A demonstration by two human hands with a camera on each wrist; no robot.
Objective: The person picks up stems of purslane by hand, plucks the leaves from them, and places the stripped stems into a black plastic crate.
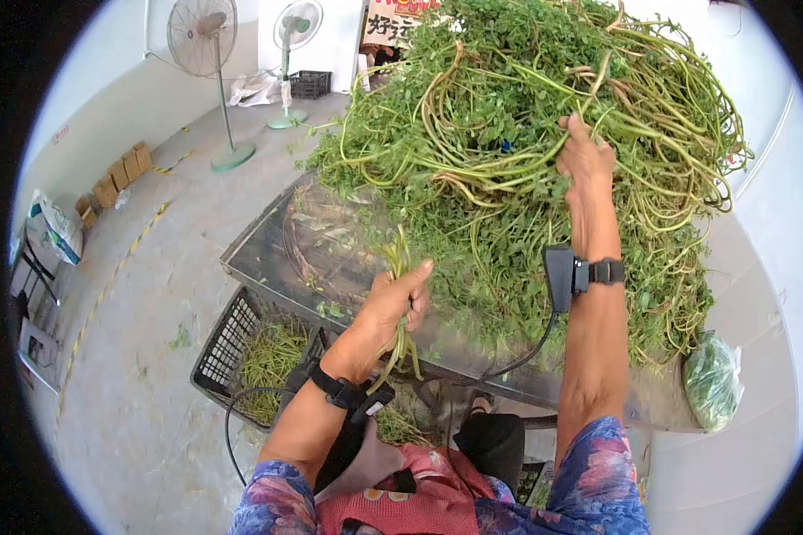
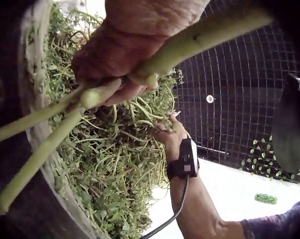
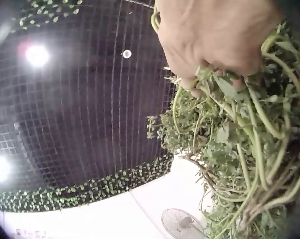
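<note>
A large heap of leafy green stems (image 1: 500,241) covers much of the dark table. In the head view the left hand (image 1: 386,308) grips a small bunch of cut stems (image 1: 401,352) in front of the heap; their thick ends show close up in the left wrist view (image 2: 38,154). The right hand (image 1: 587,160) reaches into the upper part of the heap with its fingers curled round some stems. In the right wrist view, leaves and long stems (image 3: 259,134) hang below the right hand (image 3: 214,40), partly hiding its fingertips.
Below the table's left edge (image 1: 268,245) stands a black crate (image 1: 227,343) with stems in it. A tied plastic bag of greens (image 1: 713,382) lies at the table's right corner. Two standing fans (image 1: 202,25), small cardboard boxes (image 1: 107,192) and a white sack (image 1: 55,227) are farther back left.
</note>
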